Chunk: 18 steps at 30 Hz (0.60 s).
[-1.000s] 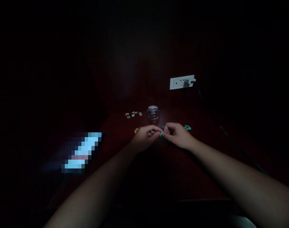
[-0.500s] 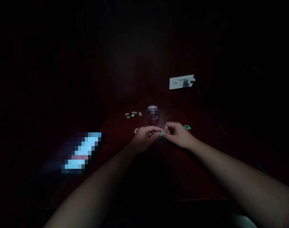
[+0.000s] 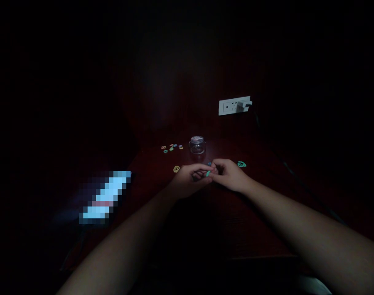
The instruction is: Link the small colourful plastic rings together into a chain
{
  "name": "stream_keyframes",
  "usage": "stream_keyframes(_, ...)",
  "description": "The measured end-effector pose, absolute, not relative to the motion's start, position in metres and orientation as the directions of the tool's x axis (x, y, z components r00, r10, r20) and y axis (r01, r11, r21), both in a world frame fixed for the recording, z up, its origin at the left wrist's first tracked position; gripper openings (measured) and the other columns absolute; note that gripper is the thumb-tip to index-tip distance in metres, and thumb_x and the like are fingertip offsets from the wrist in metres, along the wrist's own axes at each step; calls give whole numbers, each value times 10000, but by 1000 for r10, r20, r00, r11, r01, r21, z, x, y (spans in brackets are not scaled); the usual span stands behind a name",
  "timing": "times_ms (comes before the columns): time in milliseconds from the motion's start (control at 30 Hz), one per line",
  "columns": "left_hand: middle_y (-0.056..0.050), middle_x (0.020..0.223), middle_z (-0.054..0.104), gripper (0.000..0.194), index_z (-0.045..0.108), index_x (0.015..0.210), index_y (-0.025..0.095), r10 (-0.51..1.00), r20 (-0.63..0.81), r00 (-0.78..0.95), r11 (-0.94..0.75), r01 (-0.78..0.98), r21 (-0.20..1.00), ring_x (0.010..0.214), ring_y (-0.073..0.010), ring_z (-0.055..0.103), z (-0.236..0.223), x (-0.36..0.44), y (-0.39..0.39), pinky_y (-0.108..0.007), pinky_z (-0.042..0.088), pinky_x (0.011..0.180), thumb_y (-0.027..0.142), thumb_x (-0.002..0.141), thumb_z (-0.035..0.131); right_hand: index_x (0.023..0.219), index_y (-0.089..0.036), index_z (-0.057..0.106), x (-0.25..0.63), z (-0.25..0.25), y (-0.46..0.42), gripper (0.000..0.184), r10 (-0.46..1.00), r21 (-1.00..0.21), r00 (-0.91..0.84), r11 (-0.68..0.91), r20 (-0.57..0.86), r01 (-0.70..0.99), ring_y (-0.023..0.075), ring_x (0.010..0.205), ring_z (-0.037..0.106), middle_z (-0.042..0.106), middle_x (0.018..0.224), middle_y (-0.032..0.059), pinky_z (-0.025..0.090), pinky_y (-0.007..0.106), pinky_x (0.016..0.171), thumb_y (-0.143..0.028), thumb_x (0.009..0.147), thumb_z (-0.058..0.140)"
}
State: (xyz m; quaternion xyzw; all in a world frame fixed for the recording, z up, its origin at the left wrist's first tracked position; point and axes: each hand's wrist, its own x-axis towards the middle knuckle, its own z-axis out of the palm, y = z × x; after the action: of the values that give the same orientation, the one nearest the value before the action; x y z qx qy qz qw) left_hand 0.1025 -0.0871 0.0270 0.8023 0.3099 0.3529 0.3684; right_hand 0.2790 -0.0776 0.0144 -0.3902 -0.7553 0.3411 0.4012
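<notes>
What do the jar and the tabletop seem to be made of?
Jar: clear glass or plastic, smooth and glossy; it shows highlights and looks see-through, but which of the two is unclear.
Tabletop: perhaps wood or veneer, dark reddish with a slight sheen; faint lines suggest grain.

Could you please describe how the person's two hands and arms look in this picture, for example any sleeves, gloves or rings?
The left hand and right hand look bare, without gloves. No sleeves, watch or bracelet show on the visible forearms. Whether a ring is worn, I cannot tell in this dim light.
</notes>
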Motion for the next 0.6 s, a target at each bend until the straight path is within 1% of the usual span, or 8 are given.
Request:
stream_keyframes(167, -57, 874, 660, 328, 614, 1046, 141, 764, 341, 547, -540, 253, 802, 698, -101, 560, 28, 103, -87, -224, 454, 652, 261, 741, 606, 620, -156, 473, 279, 15, -78, 204, 860, -822, -375, 470, 345, 321, 80, 522, 402, 468, 559, -29, 327, 202, 477, -293, 666, 616)
stream_keyframes(300, -43, 830, 665, 318, 630, 1039, 157, 774, 346, 531, -551, 294, 781, 671, -100, 560, 27, 102, -85, -218, 452, 630, 283, 748, 599, 617, -155, 475, 279, 15, -77, 216, 864, -812, -356, 474, 354, 342, 80, 519, 399, 465, 556, -29, 320, 204, 475, -322, 684, 595)
stream_keyframes(367, -48, 842, 673, 317, 634, 1039, 155, 778, 350, 523, -552, 301, 778, 677, -106, 573, 27, 101, -85, -218, 456, 629, 300, 762, 583, 605, -157, 465, 279, 14, -77, 231, 861, -801, -355, 484, 364, 352, 79, 519, 391, 453, 548, -31, 314, 203, 475, -335, 695, 582)
stream_keyframes(600, -74, 1013, 660, 290, 640, 1036, 158, 755, 392, 526, -584, 266, 767, 873, -162, 609, 29, 100, -85, -267, 469, 768, 294, 808, 524, 609, -160, 457, 279, 16, -78, 247, 854, -786, -368, 497, 368, 367, 83, 525, 391, 440, 558, -32, 313, 206, 480, -349, 699, 588)
